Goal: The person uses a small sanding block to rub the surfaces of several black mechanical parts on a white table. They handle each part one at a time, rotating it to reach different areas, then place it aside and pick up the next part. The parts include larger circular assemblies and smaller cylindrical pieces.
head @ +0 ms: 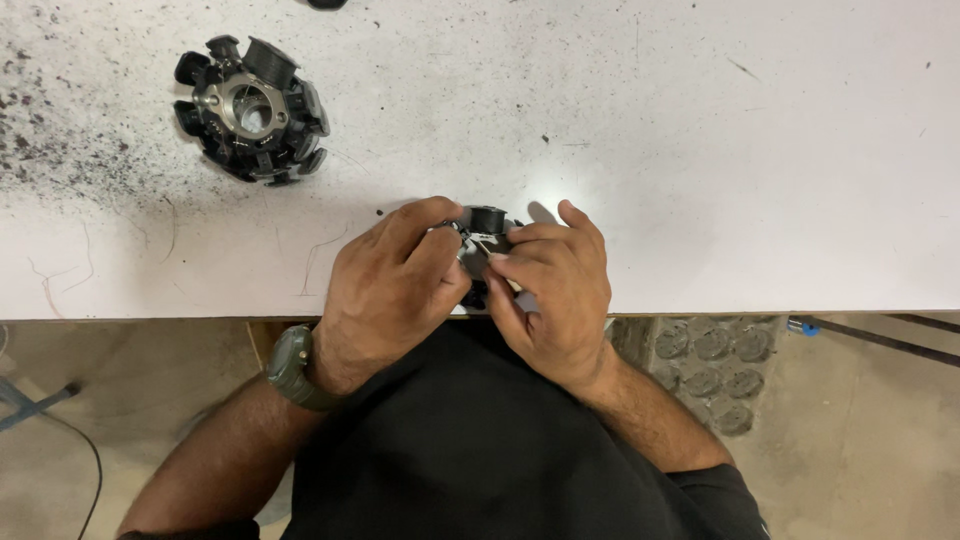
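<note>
The person wears a black short-sleeved shirt, its fabric plain and unmarked across the chest and lap. Both forearms are bare below the sleeves. An olive-green wristwatch (pixel 292 367) with a chunky case and matching strap sits on the left wrist. Neither hand wears a glove or a ring.

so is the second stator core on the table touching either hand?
No: the stator core lies apart at the table's far left, while both hands clasp another black part near the edge.

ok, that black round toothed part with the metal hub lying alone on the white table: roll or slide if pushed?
The black round toothed part with the metal hub lies flat, so it probably slides, not rolls. Its metal core suggests heavy for its size and stiff. Dark grit on the white table may add friction.
</note>
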`<state>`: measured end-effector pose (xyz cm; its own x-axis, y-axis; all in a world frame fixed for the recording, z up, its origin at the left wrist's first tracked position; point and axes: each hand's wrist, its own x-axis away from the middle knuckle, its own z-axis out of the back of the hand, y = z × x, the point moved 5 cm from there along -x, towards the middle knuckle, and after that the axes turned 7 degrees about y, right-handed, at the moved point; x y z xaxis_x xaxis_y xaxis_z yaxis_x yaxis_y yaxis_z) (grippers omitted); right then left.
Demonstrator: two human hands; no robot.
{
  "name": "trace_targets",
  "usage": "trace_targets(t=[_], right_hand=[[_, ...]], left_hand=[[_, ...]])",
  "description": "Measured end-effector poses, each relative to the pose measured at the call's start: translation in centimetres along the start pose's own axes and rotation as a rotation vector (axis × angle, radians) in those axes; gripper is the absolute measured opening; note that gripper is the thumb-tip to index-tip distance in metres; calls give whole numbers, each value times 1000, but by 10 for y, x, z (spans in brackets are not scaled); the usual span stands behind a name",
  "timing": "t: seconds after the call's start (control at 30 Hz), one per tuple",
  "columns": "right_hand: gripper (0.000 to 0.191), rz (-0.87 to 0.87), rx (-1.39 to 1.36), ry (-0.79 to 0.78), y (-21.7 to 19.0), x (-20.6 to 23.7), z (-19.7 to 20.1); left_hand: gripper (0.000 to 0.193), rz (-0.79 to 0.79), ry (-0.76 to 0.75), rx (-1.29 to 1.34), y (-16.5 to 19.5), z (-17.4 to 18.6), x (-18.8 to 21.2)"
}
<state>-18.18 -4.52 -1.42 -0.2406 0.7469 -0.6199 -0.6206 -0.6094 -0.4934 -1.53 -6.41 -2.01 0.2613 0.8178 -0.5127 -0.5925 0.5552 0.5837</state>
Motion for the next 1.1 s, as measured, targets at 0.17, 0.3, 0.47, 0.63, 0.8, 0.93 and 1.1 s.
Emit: trace_targets(t=[0.17, 0.3, 0.47, 0.63, 0.8, 0.93, 1.1], right_hand=[[38, 24, 38, 13, 0, 2, -3], [39, 26, 32, 21, -1, 2, -3], [38, 49, 36, 28, -2, 1, -4], [36, 27, 100, 37, -4, 1, -8], [34, 16, 122, -5, -3, 0, -6], [29, -25, 193, 0, 11, 1, 16], [24, -96, 293, 6, 47, -5, 44]], left_hand=[[21, -7, 28, -2, 0, -1, 2], [21, -6, 29, 8, 0, -2, 1], [22, 6, 27, 8, 1, 0, 2], [23, 8, 21, -10, -1, -3, 6], [18, -39, 27, 1, 6, 12, 2], [39, -119, 288, -417, -11, 66, -14], [92, -20, 63, -608, -64, 98, -43]])
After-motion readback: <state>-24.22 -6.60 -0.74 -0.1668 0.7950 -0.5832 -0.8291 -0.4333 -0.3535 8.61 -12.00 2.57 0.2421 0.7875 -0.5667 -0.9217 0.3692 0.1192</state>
